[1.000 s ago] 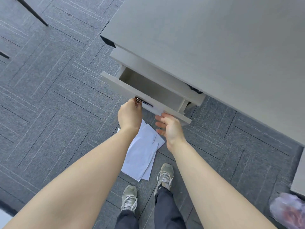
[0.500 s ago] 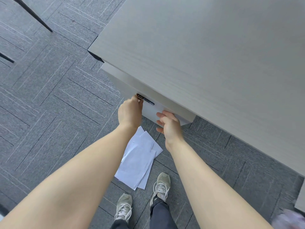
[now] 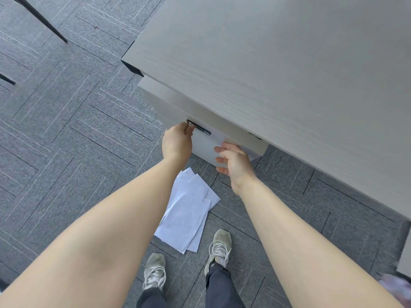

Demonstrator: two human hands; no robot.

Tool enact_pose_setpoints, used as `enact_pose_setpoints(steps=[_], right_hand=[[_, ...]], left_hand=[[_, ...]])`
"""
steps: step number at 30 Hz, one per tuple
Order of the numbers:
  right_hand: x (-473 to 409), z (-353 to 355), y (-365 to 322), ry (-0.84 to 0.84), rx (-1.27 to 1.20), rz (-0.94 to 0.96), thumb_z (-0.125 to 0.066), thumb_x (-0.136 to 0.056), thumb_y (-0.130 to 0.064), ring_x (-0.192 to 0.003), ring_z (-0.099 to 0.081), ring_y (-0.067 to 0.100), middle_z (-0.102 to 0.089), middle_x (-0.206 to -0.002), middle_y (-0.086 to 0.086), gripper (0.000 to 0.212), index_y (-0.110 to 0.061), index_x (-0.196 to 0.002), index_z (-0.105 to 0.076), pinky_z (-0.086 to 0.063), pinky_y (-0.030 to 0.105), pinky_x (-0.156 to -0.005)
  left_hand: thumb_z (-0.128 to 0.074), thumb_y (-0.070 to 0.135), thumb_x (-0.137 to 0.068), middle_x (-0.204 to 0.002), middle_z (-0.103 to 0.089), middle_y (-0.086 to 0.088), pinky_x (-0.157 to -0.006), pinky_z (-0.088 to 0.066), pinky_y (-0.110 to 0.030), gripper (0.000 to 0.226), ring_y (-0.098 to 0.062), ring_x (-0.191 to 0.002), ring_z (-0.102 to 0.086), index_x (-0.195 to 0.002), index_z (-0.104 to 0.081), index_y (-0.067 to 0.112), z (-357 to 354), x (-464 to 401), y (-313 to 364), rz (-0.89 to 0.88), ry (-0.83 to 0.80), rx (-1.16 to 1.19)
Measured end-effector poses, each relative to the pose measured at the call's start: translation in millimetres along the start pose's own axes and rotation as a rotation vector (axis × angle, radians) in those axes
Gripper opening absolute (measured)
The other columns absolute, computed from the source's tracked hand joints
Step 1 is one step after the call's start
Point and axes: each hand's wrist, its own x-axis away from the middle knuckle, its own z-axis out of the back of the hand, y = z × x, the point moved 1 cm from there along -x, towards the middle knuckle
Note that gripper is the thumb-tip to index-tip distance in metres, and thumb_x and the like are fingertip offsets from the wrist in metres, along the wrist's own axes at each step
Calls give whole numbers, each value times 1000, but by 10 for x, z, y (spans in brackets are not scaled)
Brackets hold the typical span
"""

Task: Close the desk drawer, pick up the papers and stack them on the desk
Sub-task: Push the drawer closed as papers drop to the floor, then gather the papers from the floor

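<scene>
The grey desk [image 3: 278,70] fills the upper right. Beneath its front edge the pale drawer front [image 3: 204,147] sits pushed in under the desktop, with a dark lock strip [image 3: 200,129] near its top. My left hand [image 3: 176,143] is curled at the left end of that strip, fingertips on a small metal key or knob. My right hand [image 3: 234,162] rests flat with spread fingers against the drawer front. Several white papers [image 3: 189,210] lie overlapping on the carpet between my forearms, just ahead of my shoes.
Grey patterned carpet tiles cover the floor [image 3: 73,134]. Thin black furniture legs [image 3: 42,21] cross the upper left. My two grey sneakers [image 3: 219,245] stand below the papers. A blurred plastic bag [image 3: 398,287] and another furniture edge sit at the lower right.
The drawer, open a second ago, has slid in under the desk with both hands on its front. My view has moved closer over the desk.
</scene>
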Motion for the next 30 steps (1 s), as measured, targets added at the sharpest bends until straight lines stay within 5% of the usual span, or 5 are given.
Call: enact_pose_setpoints(steps=[8,18,24,27,30], right_hand=[[255,-96,74,96,66,2,-50,-91,-24,-92,-58,19,-64,-127,5,33,-29,-123,-53,-44,32,-74],[417,-723,1929,134,196,-293,-45,-91,-14,-61,-52,20,-64,-97,10,38,-16,-128,-50,-39,28,-56],[-751,-721,3838,212,254,-386,-49,-83,-9,-55,-43,20,-54,-86,9,34,-14,-116,-55,-32,24,-51],[-1420,-563,4737,263,340,-401,-56,-75,-14,-60,-52,25,-59,-80,13,23,-8,-97,-60,-43,30,-56],[-1981,-420,5378,359,423,-415,-66,-64,-28,-77,-62,31,-65,-92,19,44,0,-99,-63,-52,40,-70]], left_hand=[[-47,50,-93,-136,-60,-9,-98,-40,-38,61,-28,-126,-54,-140,-45,10,388,364,-348,126,-233,53],[-40,46,-94,-91,-67,-18,-76,-49,-41,54,-27,-75,-54,-89,-62,-3,595,1016,-2839,372,-402,-66],[-44,33,-95,-86,-57,-8,-69,-39,-33,16,-25,-77,-51,-91,-53,19,-416,516,-4276,351,-369,-89],[-47,28,-92,-80,-51,-6,-63,-34,-32,19,-23,-75,-46,-81,-50,13,-1037,168,-4992,333,-382,-134],[-53,27,-90,-80,-49,-10,-58,-34,-35,28,-29,-77,-47,-73,-43,8,-1516,-187,-5541,314,-331,-200]])
